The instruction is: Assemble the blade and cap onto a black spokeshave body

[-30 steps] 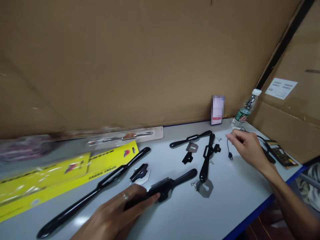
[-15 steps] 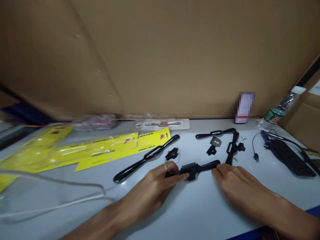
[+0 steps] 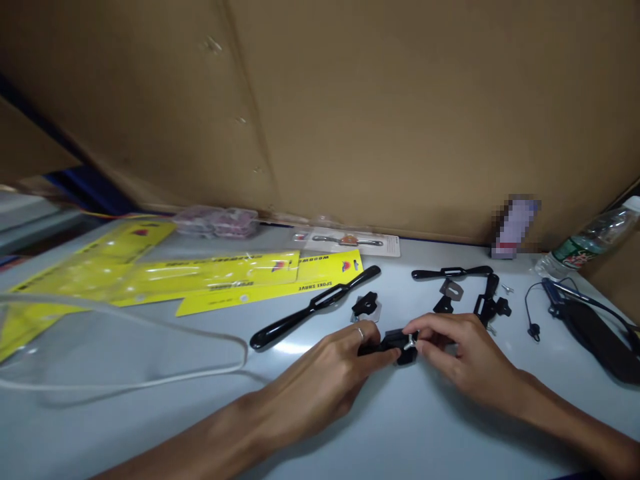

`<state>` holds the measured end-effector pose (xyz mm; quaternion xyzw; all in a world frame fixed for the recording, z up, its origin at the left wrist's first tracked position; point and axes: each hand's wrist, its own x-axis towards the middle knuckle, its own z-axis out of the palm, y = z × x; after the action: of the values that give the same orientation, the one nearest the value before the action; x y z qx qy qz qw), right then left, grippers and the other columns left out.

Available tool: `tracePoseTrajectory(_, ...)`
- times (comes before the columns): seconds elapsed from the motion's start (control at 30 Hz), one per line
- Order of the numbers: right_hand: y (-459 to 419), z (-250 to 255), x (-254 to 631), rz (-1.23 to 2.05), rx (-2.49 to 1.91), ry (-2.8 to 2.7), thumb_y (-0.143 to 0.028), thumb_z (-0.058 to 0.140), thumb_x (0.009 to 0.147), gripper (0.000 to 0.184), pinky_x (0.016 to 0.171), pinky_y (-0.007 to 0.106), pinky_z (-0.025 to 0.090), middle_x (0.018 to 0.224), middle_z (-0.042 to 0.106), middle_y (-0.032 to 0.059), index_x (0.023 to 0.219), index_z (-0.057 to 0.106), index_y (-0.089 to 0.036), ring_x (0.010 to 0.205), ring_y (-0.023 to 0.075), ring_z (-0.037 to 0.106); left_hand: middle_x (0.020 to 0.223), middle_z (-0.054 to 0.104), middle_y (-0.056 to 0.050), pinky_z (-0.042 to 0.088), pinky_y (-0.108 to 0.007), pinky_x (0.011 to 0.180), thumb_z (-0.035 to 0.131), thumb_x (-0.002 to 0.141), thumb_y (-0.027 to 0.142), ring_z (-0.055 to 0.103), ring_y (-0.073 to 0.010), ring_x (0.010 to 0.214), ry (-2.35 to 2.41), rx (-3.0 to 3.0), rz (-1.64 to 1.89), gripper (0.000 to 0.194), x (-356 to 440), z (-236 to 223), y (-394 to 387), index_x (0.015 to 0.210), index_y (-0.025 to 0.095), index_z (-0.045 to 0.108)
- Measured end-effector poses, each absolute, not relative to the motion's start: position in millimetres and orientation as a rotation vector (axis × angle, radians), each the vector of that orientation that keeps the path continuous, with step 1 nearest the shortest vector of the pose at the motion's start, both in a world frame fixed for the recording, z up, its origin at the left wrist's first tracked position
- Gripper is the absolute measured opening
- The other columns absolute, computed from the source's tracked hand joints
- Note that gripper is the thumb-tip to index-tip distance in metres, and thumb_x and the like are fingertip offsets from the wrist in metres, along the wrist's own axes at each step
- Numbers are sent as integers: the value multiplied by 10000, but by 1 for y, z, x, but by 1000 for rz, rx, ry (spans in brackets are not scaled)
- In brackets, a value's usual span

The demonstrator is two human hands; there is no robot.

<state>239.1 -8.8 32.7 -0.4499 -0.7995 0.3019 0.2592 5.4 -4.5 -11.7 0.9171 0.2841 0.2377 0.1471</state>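
Note:
My left hand [image 3: 345,360] is closed round one handle of a black spokeshave [image 3: 395,339], its fingertips pressing near the middle part. Between the thumb and finger of my right hand [image 3: 457,343] is a small silver wing screw [image 3: 410,341], held against the spokeshave's middle. My right fingers hide the far handle. Left of this lies a bare black spokeshave body [image 3: 327,300], with a black cap plate [image 3: 365,303] beside it. Further right are another spokeshave body [image 3: 453,273] and a steel blade [image 3: 451,289].
Yellow printed cards [image 3: 270,283] with clear plastic covers spread across the left. A white cord [image 3: 190,383] loops in front of them. A packaged spokeshave [image 3: 347,241], a clear box [image 3: 217,221], a phone [image 3: 515,227], a water bottle [image 3: 580,250] and glasses [image 3: 595,327] line the back and right.
My right hand has moved left from the spokeshave's far handle to its middle and now pinches the wing screw there. My left hand keeps its hold; the whole view has shifted slightly.

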Motion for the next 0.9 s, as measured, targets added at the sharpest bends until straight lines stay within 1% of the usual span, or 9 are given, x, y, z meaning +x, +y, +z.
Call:
tracePoseTrajectory(0.1,-6,34,238,743,-1196,-2195,-148,507,896,242,500,225,361,686,662,-2,970,735,-175,600,128,560,902,597,-62,517,-265,617,389,868,-12,603,-171,727,805,2617,707,530,6,-12,-4,1247,210,686)
tracePoseTrajectory(0.2,0,38,244,670,-1185,-2188,-147,504,885,259,508,224,388,660,639,-16,998,735,-176,565,123,550,917,604,-63,523,-273,624,404,864,-9,607,-173,730,800,2599,705,535,5,-12,-4,1263,220,677)
tracePoseTrajectory(0.27,3,38,250,601,-1158,-2215,-123,500,871,262,533,230,414,673,651,-12,948,745,-178,578,126,572,925,609,-63,529,-268,633,412,864,-10,611,-169,738,804,2605,709,540,5,-12,-4,1275,224,672)
tracePoseTrajectory(0.37,4,30,258,304,-1064,-2286,-83,472,882,283,582,258,450,724,669,28,859,746,-149,628,146,608,941,618,-69,547,-268,649,407,856,-25,627,-169,761,807,2623,727,555,3,-13,-3,1275,222,674)
tracePoseTrajectory(0.43,2,23,261,65,-1026,-2311,-81,453,921,297,613,284,475,755,665,58,883,744,-125,660,168,615,958,623,-75,559,-278,645,407,837,-39,638,-174,765,801,2630,725,575,2,-14,-4,1276,221,672)
tracePoseTrajectory(0.53,-2,16,263,-120,-1036,-2376,-82,439,952,302,625,316,499,785,657,84,899,735,-115,693,200,612,968,630,-75,572,-286,645,405,803,-59,645,-176,770,806,2634,709,617,1,-12,-5,1289,222,659)
tracePoseTrajectory(0.67,0,12,261,-258,-1054,-2509,-37,458,912,277,631,363,537,807,670,114,869,722,-108,746,252,614,997,647,-76,588,-287,679,373,792,-73,662,-174,815,806,2640,734,638,1,-8,-7,1287,220,648)
tracePoseTrajectory(0.77,2,11,260,-262,-1094,-2572,-34,500,888,236,667,386,564,850,687,124,874,720,-117,794,269,622,995,642,-74,586,-264,668,360,799,-72,657,-159,796,823,2657,714,638,1,-6,-9,1294,217,639)
tracePoseTrajectory(0.9,0,15,263,-260,-1109,-2580,-57,503,901,244,720,434,576,881,686,129,998,717,-125,852,294,633,1001,631,-83,596,-260,668,350,772,-76,664,-162,801,808,2688,702,663,0,-4,-9,1309,198,627)
